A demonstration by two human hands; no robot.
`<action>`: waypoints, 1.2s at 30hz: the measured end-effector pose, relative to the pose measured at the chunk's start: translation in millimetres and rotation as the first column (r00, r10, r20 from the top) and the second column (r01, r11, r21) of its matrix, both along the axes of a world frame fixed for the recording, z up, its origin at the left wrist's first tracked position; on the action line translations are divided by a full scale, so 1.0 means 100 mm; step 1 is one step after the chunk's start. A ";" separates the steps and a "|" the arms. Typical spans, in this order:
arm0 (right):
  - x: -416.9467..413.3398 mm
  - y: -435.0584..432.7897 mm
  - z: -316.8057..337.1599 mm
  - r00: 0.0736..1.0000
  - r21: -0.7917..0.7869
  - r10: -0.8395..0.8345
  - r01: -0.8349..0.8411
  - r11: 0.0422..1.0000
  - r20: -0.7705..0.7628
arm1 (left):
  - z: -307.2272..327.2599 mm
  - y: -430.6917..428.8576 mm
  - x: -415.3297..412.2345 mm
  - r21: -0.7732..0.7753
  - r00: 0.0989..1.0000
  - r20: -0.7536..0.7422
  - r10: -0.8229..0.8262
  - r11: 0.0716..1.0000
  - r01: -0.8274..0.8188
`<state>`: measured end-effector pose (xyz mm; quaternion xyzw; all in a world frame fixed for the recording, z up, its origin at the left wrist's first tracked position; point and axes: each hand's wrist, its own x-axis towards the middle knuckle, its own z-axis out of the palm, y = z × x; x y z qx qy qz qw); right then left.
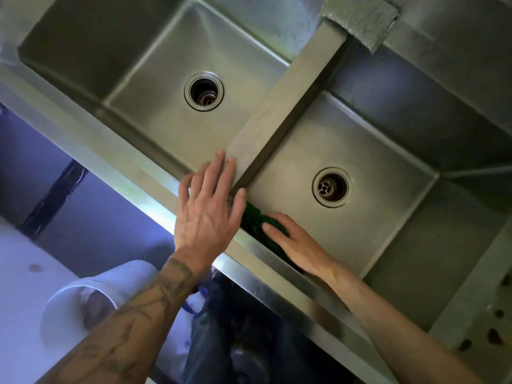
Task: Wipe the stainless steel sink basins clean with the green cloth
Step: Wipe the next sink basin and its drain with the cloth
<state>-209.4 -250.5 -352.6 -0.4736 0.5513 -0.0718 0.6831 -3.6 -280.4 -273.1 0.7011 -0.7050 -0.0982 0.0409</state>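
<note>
Wiping the right basin (pixel 368 245) at its near-left corner: the right hand (pixel 296 246), fingers extended, presses the green cloth (pixel 253 220) down there, while the left hand (pixel 207 209) rests flat on the divider (pixel 279 112). The next move likely calls for sweeping toward the drain (pixel 331 187).

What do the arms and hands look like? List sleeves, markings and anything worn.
No sleeves, gloves, watch or rings show. The left forearm carries dark line tattoos along its length up to the wrist; the left hand is unmarked. The right forearm and right hand bear no markings.
</note>
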 end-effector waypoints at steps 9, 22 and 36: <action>-0.17 0.19 -0.06 0.999 -0.002 -0.012 0.012 1.000 -0.031 | 0.02 0.61 -0.74 0.030 0.902 -0.039 0.431 0.902 -0.430; -0.48 0.42 -0.14 0.998 -0.086 0.006 -0.012 0.996 -0.070 | -0.07 0.72 -0.85 -0.026 0.908 0.022 0.418 0.909 -0.417; -0.65 0.48 0.02 0.999 -0.081 0.015 -0.017 0.997 -0.032 | -0.08 0.72 -0.86 -0.087 0.909 -0.016 0.417 0.905 -0.417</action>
